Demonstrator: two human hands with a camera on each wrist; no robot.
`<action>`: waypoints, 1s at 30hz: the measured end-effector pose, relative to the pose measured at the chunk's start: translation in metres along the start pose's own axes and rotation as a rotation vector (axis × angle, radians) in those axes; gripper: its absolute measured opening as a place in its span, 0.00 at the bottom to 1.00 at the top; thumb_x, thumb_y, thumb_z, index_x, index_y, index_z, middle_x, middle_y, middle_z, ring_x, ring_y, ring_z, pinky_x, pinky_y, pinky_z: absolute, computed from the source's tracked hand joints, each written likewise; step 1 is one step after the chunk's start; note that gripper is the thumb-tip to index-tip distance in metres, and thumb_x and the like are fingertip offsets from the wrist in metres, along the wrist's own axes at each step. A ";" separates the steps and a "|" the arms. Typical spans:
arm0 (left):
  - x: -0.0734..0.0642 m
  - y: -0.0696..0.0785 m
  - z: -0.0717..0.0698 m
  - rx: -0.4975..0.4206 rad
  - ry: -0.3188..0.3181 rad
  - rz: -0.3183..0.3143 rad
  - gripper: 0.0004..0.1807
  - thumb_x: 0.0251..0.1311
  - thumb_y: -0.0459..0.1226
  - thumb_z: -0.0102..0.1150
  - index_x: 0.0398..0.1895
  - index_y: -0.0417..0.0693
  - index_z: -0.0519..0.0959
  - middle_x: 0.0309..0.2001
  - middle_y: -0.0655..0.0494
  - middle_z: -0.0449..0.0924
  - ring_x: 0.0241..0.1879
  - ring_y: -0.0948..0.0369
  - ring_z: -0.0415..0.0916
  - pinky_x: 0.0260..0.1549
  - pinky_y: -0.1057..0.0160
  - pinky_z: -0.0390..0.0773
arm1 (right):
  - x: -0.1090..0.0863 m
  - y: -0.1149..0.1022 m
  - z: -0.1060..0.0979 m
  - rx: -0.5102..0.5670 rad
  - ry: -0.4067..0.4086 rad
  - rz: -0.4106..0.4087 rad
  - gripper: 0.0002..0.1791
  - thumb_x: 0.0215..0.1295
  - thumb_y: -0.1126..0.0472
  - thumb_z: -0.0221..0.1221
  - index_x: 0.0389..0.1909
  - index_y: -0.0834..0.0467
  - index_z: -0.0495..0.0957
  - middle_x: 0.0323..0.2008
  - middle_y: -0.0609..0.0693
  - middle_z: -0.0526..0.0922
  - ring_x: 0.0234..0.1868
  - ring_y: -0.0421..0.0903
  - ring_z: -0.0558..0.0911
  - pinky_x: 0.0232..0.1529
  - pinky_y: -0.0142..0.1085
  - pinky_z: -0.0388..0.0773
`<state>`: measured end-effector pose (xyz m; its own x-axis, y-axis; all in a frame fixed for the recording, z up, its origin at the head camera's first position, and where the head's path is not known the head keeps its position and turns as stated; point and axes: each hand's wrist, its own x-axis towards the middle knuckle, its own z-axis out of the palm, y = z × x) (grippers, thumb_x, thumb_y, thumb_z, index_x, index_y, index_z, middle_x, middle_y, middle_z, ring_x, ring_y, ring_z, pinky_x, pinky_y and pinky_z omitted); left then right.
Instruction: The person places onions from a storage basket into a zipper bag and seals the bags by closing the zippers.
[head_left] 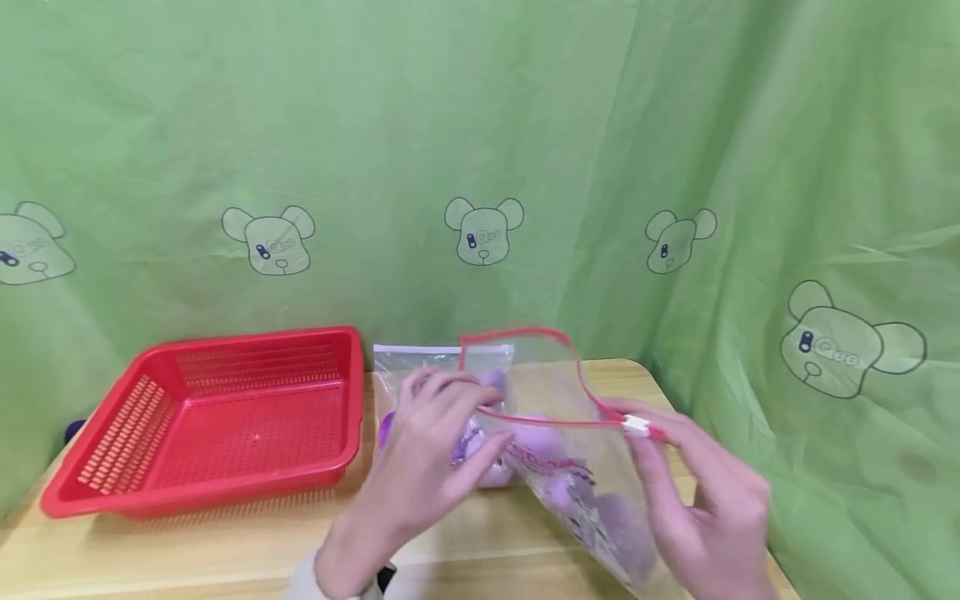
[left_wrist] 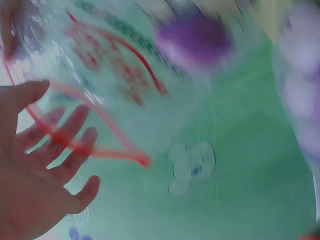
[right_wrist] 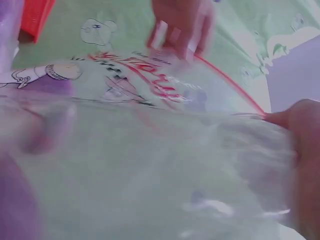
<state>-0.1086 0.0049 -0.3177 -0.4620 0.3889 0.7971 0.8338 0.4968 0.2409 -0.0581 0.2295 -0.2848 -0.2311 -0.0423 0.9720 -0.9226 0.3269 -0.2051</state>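
Observation:
A clear zip bag (head_left: 615, 471) with a red-edged mouth hangs tilted between the two hands, its mouth gaping. Red lettering and pale purple, rounded items show through its film. My right hand (head_left: 708, 492) pinches the mouth's right corner, at the white slider. My left hand (head_left: 420, 454) is at the mouth's left side, close to the red edge. In the left wrist view its fingers (left_wrist: 67, 137) are spread, with the thumb apart from them, and the red edge crosses over them. Motion blurs the bag in both wrist views.
Behind the left hand, a second clear bag (head_left: 390, 358) with a white top strip holds purple items and lies on the wooden table (head_left: 465, 542). A red perforated basket (head_left: 202, 500) stands at the left. Green curtain (head_left: 480, 125) encloses the table's back and right.

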 end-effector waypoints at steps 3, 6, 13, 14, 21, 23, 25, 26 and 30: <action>-0.003 -0.014 -0.013 0.048 -0.014 -0.032 0.10 0.58 0.43 0.68 0.39 0.50 0.82 0.39 0.59 0.84 0.49 0.58 0.75 0.64 0.41 0.61 | 0.003 0.000 -0.006 0.182 0.102 0.066 0.07 0.61 0.81 0.57 0.36 0.86 0.76 0.41 0.69 0.85 0.45 0.49 0.86 0.50 0.30 0.81; -0.006 -0.024 -0.024 0.048 -0.008 -0.054 0.07 0.58 0.41 0.69 0.33 0.50 0.80 0.34 0.60 0.82 0.47 0.58 0.74 0.61 0.43 0.61 | 0.003 0.006 -0.011 0.185 0.168 0.128 0.07 0.60 0.83 0.55 0.36 0.87 0.75 0.38 0.66 0.86 0.40 0.48 0.87 0.43 0.27 0.82; -0.011 -0.035 -0.028 0.104 -0.076 -0.114 0.07 0.59 0.35 0.68 0.36 0.49 0.79 0.33 0.60 0.82 0.49 0.54 0.74 0.56 0.46 0.65 | -0.003 0.030 -0.015 -0.037 0.167 0.163 0.05 0.60 0.81 0.57 0.33 0.83 0.78 0.30 0.61 0.86 0.33 0.39 0.85 0.35 0.22 0.79; -0.012 -0.035 -0.026 0.128 -0.098 -0.134 0.08 0.58 0.35 0.69 0.37 0.49 0.79 0.33 0.61 0.83 0.49 0.54 0.75 0.56 0.46 0.66 | -0.004 0.033 -0.014 -0.096 0.146 0.150 0.05 0.61 0.79 0.58 0.32 0.81 0.79 0.29 0.62 0.86 0.33 0.37 0.84 0.38 0.22 0.79; -0.019 -0.032 -0.009 0.103 -0.221 -0.133 0.08 0.59 0.32 0.67 0.40 0.47 0.78 0.39 0.56 0.82 0.42 0.58 0.78 0.47 0.58 0.79 | -0.004 0.034 -0.014 -0.531 0.092 0.091 0.17 0.68 0.60 0.61 0.32 0.74 0.82 0.28 0.67 0.85 0.42 0.26 0.81 0.49 0.19 0.74; -0.019 -0.027 -0.006 0.026 -0.189 -0.100 0.07 0.62 0.31 0.63 0.41 0.47 0.78 0.40 0.57 0.81 0.42 0.61 0.79 0.45 0.63 0.81 | -0.002 0.027 -0.018 -0.579 0.165 0.117 0.16 0.67 0.61 0.63 0.33 0.74 0.82 0.30 0.69 0.84 0.44 0.23 0.80 0.49 0.18 0.73; -0.017 -0.022 -0.007 -0.042 -0.132 -0.075 0.07 0.64 0.30 0.60 0.44 0.45 0.79 0.44 0.56 0.81 0.46 0.60 0.79 0.50 0.63 0.80 | 0.001 0.021 -0.022 -0.582 0.252 0.141 0.13 0.65 0.64 0.63 0.34 0.75 0.82 0.31 0.68 0.85 0.43 0.22 0.80 0.49 0.18 0.74; -0.015 -0.019 -0.009 -0.067 -0.099 -0.062 0.08 0.64 0.29 0.59 0.46 0.43 0.79 0.45 0.55 0.82 0.49 0.59 0.79 0.54 0.63 0.78 | 0.002 0.018 -0.022 -0.556 0.299 0.147 0.11 0.64 0.67 0.63 0.33 0.75 0.82 0.31 0.67 0.86 0.42 0.24 0.81 0.47 0.19 0.75; -0.007 -0.006 -0.027 -0.111 0.050 -0.012 0.12 0.63 0.28 0.58 0.49 0.38 0.80 0.52 0.48 0.82 0.58 0.52 0.77 0.63 0.61 0.71 | 0.003 0.015 -0.020 -0.379 0.456 0.173 0.07 0.63 0.74 0.60 0.34 0.78 0.80 0.30 0.59 0.88 0.28 0.31 0.83 0.29 0.17 0.71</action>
<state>-0.1023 -0.0218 -0.3097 -0.4588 0.3431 0.8196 0.8579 0.4113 0.3080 -0.0666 0.2531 -0.2822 -0.1350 0.4219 0.8965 -0.6898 0.6095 -0.3907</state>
